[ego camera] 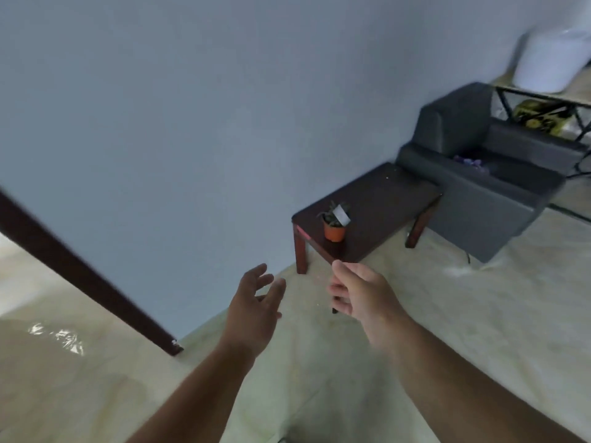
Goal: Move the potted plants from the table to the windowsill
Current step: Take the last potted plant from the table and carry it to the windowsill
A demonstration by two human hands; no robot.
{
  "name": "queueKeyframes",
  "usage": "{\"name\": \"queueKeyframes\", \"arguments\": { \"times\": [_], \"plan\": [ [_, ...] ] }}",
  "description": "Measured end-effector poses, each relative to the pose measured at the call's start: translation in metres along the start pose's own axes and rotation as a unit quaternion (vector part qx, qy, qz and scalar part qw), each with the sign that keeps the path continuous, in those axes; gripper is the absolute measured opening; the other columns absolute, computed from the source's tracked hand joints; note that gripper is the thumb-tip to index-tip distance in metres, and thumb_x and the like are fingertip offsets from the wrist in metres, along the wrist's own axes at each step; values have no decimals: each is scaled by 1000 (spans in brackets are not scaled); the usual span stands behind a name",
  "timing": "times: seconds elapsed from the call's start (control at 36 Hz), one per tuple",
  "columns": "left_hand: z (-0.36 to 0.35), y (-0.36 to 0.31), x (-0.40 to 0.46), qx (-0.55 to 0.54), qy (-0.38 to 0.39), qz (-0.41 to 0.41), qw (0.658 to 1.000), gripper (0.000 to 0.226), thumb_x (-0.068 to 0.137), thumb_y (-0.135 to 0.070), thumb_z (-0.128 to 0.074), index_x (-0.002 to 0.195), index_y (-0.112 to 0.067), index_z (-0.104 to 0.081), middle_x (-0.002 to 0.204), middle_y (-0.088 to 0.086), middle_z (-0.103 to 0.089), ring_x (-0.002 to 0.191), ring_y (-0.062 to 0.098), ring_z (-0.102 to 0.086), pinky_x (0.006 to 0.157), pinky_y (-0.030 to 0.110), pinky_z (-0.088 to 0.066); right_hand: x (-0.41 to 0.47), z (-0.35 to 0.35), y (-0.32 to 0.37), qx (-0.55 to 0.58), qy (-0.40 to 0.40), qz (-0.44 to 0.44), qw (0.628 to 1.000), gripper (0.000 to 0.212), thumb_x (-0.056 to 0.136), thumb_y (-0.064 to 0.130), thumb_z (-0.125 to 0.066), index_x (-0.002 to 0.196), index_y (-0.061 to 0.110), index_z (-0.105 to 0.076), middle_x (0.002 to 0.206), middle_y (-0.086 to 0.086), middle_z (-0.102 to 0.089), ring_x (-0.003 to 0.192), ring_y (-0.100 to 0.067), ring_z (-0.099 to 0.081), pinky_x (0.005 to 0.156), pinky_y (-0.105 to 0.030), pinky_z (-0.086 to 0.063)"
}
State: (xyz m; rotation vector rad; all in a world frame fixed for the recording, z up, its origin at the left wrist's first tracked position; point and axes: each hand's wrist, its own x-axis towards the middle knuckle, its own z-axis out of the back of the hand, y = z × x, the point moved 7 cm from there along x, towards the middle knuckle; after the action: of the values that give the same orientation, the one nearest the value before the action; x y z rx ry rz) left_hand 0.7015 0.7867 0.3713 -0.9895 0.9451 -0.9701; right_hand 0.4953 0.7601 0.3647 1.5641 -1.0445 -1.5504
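One small plant in an orange pot [334,230] stands on the dark counter [383,203], near the corner that is closest to the person. A white tag sticks up from its leaves. It is the only pot I can see on the counter, so I think this one is left to carry. No windowsill shows, so I cannot tell how many plants are already moved.

The person is standing short of the counter with both arms held out toward it. The left hand [256,302] is empty, with its fingers spread loose. The right hand [361,295] is empty too, its fingers half curled around nothing. Neither hand touches the pot; both are well apart from it.

Past the far end of the counter sits a grey armchair [479,174], touching it or just beside it. Something small and purple lies on the seat. Behind the armchair is a rack with a yellow thing on it. To the left of the counter a dark wooden door edge [89,266] leans across the view.

Bare floor lies between the person and the counter, so nothing blocks the way.
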Motion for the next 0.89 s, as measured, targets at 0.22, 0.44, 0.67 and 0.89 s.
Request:
{"name": "queueKeyframes", "arguments": {
  "times": [0.22,0.44,0.67,0.89],
  "plan": [
    [-63,18,112,-62,48,60,995,41,98,-35,-60,137,-29,-48,124,-5,-60,100,15,-69,83,41,-62,97,40,15,-33,-66,-44,996,23,99,35,-60,113,17,-64,99,-2,-68,99,-17,-69,93,-42,-59],
    [-94,13,195,-69,71,85,992,43,99,-33,-58,140,-24,-47,126,-3,-58,99,14,-67,83,40,-60,169,63,44,-60,-119,-60,989,22,99,37,-60,112,19,-63,111,-5,-68,106,-23,-69,97,-48,-57],
    [-129,15,259,-79,62,114,988,43,100,-31,-58,140,-24,-46,129,-1,-58,107,20,-65,81,37,-60,246,79,65,-55,-120,-90,987,15,101,34,-58,106,21,-60,110,-8,-66,106,-24,-68,95,-47,-57],
    [-178,31,323,-49,-2,148,988,34,99,-32,-58,131,-30,-48,126,-1,-58,103,19,-65,77,37,-60,363,115,63,-72,-80,-124,986,12,100,33,-61,98,21,-61,113,-10,-67,107,-25,-69,98,-50,-56]
  ]
}}
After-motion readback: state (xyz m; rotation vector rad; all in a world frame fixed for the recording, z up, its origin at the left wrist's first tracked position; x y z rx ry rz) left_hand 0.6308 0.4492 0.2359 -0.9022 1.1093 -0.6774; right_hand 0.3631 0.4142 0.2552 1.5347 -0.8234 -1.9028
